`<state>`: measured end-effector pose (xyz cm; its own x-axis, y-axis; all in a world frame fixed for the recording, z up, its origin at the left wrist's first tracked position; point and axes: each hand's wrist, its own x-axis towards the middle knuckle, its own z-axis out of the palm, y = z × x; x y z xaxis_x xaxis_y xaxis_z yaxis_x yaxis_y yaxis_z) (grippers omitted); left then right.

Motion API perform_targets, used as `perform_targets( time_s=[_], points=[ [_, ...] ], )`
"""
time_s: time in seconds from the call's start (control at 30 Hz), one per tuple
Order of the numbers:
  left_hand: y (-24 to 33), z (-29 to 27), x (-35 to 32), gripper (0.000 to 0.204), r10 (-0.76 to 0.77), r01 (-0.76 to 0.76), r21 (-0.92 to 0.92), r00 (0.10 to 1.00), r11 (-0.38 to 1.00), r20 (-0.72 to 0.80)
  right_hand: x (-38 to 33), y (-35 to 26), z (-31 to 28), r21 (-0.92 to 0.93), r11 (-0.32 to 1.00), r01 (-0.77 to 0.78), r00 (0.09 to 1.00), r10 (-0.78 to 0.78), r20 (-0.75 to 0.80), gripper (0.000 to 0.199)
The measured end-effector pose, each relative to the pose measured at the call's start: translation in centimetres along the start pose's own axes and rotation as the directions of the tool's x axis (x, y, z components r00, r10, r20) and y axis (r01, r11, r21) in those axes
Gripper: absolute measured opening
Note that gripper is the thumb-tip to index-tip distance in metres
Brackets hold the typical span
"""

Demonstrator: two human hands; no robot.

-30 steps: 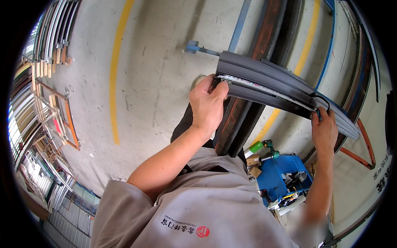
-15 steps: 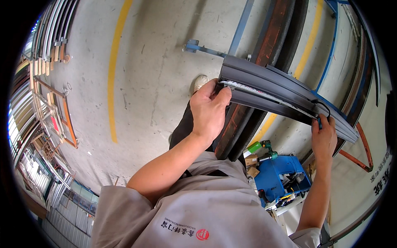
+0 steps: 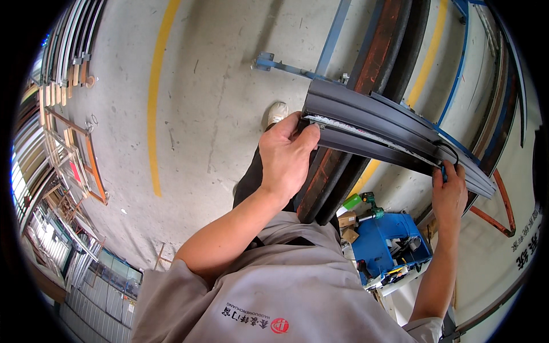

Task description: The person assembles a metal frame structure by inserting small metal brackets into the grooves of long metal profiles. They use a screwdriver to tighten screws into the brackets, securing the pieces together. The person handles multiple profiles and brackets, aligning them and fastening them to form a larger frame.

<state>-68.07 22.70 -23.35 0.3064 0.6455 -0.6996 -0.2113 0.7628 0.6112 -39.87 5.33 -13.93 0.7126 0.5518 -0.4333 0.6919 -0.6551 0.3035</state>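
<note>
A dark grey grooved metal profile (image 3: 366,108) lies across the dark rails of a stand, slanting down to the right. Along its groove runs the pale, marked blade of a tape measure (image 3: 372,135). My left hand (image 3: 284,163) is closed at the profile's left end, thumb pressed by the blade's end and fingers hidden behind. Near the other end, my right hand (image 3: 449,194) grips the small blue and black case (image 3: 444,171), mostly covered by the fingers. A black strap loop (image 3: 453,150) arches above that hand over the profile.
Rust-marked rails (image 3: 374,51) pass beneath the profile toward my waist. A blue tool bin (image 3: 377,243) stands low right, with a green cordless drill (image 3: 372,208) beside it. Racks of long profiles (image 3: 74,34) line the far left. A yellow line (image 3: 153,108) crosses the concrete floor.
My left hand and the profile's left end have shifted very slightly. Both hands keep their hold, and the blade still lies along the groove.
</note>
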Motion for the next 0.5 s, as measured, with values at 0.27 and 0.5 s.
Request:
perform_targets(
  time_s=[0.27, 0.5],
  points=[
    [0.70, -0.10, -0.07, 0.019, -0.009, 0.008, 0.090, 1.000, 0.996, 0.008, 0.05, 0.65, 0.49, 0.003, 0.999, 0.050, 0.997, -0.050, -0.059, 0.032],
    [0.46, -0.30, -0.06, 0.020, 0.006, -0.007, 0.026, 0.999, 1.000, 0.038, 0.09, 0.43, 0.21, 0.011, 0.999, 0.033, 0.999, -0.033, -0.038, 0.033]
  ],
)
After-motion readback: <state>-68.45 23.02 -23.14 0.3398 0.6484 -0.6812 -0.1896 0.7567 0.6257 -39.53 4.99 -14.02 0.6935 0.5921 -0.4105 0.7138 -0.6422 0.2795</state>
